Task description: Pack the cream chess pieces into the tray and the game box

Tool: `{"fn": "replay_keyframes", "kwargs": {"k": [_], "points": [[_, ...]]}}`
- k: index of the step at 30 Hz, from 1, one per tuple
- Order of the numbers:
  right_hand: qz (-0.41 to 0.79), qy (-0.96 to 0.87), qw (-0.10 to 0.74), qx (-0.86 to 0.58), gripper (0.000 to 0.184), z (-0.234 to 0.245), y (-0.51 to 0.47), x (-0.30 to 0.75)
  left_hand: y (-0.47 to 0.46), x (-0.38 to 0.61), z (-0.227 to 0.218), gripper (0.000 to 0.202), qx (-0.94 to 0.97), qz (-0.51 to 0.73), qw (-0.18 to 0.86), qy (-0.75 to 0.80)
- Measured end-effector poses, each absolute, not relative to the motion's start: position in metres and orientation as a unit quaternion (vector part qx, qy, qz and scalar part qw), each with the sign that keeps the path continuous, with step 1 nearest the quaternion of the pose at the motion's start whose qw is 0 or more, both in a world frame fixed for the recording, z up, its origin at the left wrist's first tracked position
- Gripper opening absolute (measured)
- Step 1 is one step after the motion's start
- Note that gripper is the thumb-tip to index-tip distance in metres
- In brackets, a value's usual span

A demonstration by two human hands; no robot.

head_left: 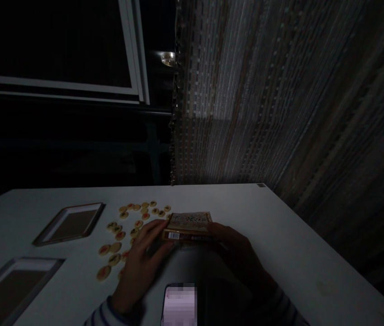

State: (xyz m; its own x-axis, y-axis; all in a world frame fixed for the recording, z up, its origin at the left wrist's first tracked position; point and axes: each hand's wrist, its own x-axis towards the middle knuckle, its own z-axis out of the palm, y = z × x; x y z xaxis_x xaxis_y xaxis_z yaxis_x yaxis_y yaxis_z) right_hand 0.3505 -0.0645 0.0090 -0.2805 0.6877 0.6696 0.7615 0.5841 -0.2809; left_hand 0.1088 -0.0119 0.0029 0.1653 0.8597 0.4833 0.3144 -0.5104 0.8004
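Observation:
A flat patterned box (189, 223) with a barcode label on its near edge rests on the white table (280, 235). My left hand (142, 260) grips the box's left end, fingers curled onto it. My right hand (237, 251) holds the right end; it is dark and its fingers are partly hidden behind the box. Several round yellow game pieces (134, 226) with red or dark marks lie scattered to the left of the box, some under my left hand.
Two shallow box trays lie at the left: one (69, 222) farther back, one (11, 285) at the near edge. A phone (180, 304) lies in front of me. A patterned curtain (263, 90) hangs behind, a dark window (59, 45) to its left.

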Motion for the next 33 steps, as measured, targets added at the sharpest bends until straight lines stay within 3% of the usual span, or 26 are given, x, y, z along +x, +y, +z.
{"fn": "replay_keyframes", "kwargs": {"k": [14, 18, 26, 33], "points": [[-0.002, -0.772, 0.446, -0.453, 0.037, 0.019, -0.063, 0.344, -0.014, 0.108, 0.019, 0.033, 0.663, 0.486, 0.370, 0.432], [-0.005, -0.769, 0.451, -0.453, 0.030, 0.035, -0.060, 0.344, -0.012, 0.111, 0.029, 0.035, 0.671, 0.486, 0.361, 0.429], [-0.019, -0.763, 0.485, -0.427, 0.034, 0.076, -0.052, 0.355, 0.002, 0.120, 0.075, 0.037, 0.690, 0.494, 0.353, 0.395], [0.006, -0.759, 0.457, -0.463, 0.030, 0.105, -0.043, 0.368, 0.029, 0.132, 0.093, 0.039, 0.709, 0.473, 0.380, 0.361]]}}
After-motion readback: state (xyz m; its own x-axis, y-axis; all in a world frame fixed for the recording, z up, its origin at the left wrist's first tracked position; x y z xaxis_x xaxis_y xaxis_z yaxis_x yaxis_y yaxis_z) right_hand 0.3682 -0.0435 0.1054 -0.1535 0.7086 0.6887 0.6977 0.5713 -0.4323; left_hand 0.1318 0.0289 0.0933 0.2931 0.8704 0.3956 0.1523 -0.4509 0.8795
